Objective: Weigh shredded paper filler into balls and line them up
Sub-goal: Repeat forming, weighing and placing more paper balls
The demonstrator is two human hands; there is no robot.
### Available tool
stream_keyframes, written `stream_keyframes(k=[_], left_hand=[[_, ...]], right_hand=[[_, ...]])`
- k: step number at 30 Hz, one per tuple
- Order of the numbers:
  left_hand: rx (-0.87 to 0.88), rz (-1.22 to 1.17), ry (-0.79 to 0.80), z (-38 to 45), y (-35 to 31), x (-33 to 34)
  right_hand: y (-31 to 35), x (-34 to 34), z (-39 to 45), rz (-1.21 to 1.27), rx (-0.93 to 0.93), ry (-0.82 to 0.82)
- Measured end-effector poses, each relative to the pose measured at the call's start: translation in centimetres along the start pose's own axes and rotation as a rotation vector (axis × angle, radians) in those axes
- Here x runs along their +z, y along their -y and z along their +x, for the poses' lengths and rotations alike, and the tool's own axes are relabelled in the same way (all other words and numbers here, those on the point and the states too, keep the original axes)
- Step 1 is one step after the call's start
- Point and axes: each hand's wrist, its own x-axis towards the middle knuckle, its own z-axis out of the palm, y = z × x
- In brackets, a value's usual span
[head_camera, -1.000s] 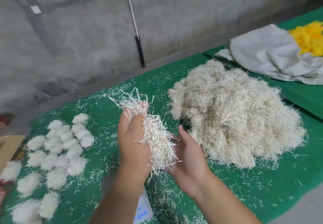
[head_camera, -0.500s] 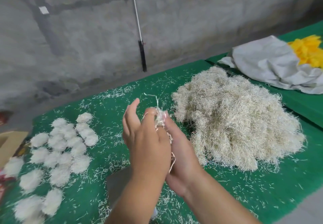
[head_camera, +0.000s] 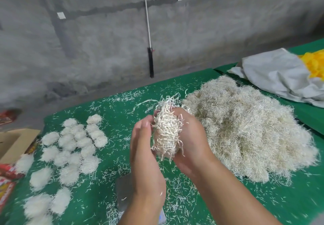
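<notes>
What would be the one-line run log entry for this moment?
step: shaping ball | left hand + right hand: cup paper wad | finished balls: left | loose pile: right

Paper clump [head_camera: 167, 135] sitting between left hand [head_camera: 145, 156] and right hand [head_camera: 190, 137]; finished balls [head_camera: 73, 147] lying left of hands on desk [head_camera: 263, 202]; filler heap [head_camera: 249, 131] lying right.
</notes>
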Motion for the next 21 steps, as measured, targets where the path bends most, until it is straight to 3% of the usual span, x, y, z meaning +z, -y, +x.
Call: stream_keyframes(k=[6,10,14,16,21], left_hand=[[-0.244,-0.279,0.072,1.2,-4.2,-1.2],[-0.193,-0.256,0.042,2.1,-5.8,-1.9],[-0.061,-0.132,-0.088,2.7,-5.5,-2.2],[-0.025,-0.138,-0.158,3.6,-4.6,-2.7],[0.024,0.044,-0.197,4.9,-3.2,-5.0]], right_hand=[[-0.5,3.8,0.0,-0.356,-0.235,0.006],[-1.6,4.4,-0.8,-0.621,-0.336,0.100],[-2.0,4.1,-0.8,-0.733,-0.208,0.220],[-3.1,3.8,-0.8,-0.652,-0.052,0.207],[-4.3,1.7,-1.6,-0.107,0.326,0.276]])
